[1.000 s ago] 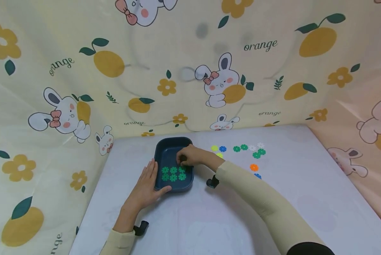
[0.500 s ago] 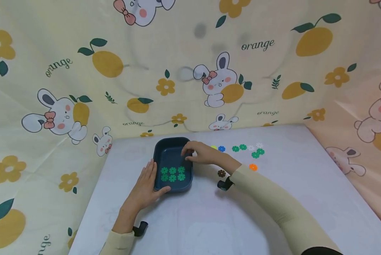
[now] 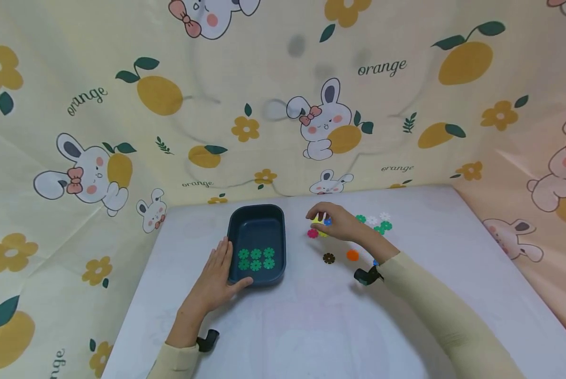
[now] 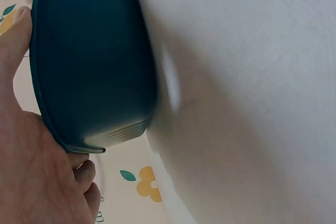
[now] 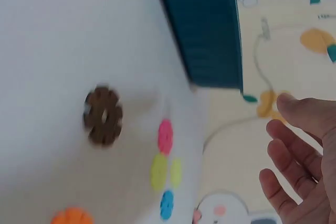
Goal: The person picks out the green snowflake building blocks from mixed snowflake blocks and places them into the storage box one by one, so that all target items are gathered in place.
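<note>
On the white counter point(image 3: 283, 326), left of the middle, sits a blue tray point(image 3: 256, 231). It is longer than it is wide, and its long way runs from the person toward the back cloth point(image 3: 264, 105). Six green discs point(image 3: 256, 253) lie in its near end, in two rows of three. The tray looks light and stiff, and its rim seems the best place to hold it. The left hand point(image 3: 216, 279) rests against it, fingers straight and close together along the left side, thumb out at the near edge.

Right of the tray, the right hand point(image 3: 336, 221) hangs over the loose discs. Its thumb and fingers are apart, bent a little, with nothing between them. By its fingers lie a pink disc point(image 5: 165, 136), two yellow discs point(image 5: 159, 171) and a blue disc point(image 5: 167, 204). Being round, the discs point no way and have no long side. They look thin, hard and light, maybe slippery, so a pinch on the bumpy edge should work best. Nearer the person are a brown disc point(image 3: 329, 258) with a hole in its middle and an orange disc point(image 3: 353, 255). Farther right lie more green discs point(image 3: 386, 225) and white discs point(image 3: 384, 216). Bunnies and oranges are printed on the cloth.
</note>
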`<state>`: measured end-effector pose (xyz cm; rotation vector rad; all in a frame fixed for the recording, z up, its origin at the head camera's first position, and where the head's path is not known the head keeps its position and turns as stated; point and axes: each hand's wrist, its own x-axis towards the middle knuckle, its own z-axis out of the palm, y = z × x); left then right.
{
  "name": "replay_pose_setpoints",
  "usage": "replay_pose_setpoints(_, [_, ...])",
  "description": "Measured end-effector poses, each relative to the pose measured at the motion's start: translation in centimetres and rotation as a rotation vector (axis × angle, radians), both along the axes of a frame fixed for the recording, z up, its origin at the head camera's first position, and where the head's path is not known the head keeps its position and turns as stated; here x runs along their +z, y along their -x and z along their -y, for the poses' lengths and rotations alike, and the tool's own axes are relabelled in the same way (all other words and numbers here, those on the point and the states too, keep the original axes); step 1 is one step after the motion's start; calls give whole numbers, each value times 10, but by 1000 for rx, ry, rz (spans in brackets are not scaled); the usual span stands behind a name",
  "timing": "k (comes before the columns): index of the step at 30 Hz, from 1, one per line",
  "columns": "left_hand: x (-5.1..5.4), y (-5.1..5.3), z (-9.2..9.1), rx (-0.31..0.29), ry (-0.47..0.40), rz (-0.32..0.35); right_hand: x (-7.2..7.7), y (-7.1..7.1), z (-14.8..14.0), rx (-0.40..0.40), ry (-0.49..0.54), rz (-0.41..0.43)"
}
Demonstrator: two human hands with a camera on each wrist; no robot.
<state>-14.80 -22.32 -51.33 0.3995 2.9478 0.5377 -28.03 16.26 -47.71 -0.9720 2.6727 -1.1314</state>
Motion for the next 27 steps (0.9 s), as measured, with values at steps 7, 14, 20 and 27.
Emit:
replay_pose_setpoints(7, [-2, 0, 0, 4, 2, -20, -4, -1, -33, -65, -17, 11])
replay_pose_setpoints(14, [2, -1, -1, 12, -4, 4, -19, 6, -62, -155, -92, 69])
replay_pose_setpoints(20, [1, -1, -2, 15, 3, 4, -32, 15, -83, -211, -147, 110])
replay_pose_setpoints(27, [2, 0, -3, 19, -6, -3, -39, 28, -95, -270, -186, 156])
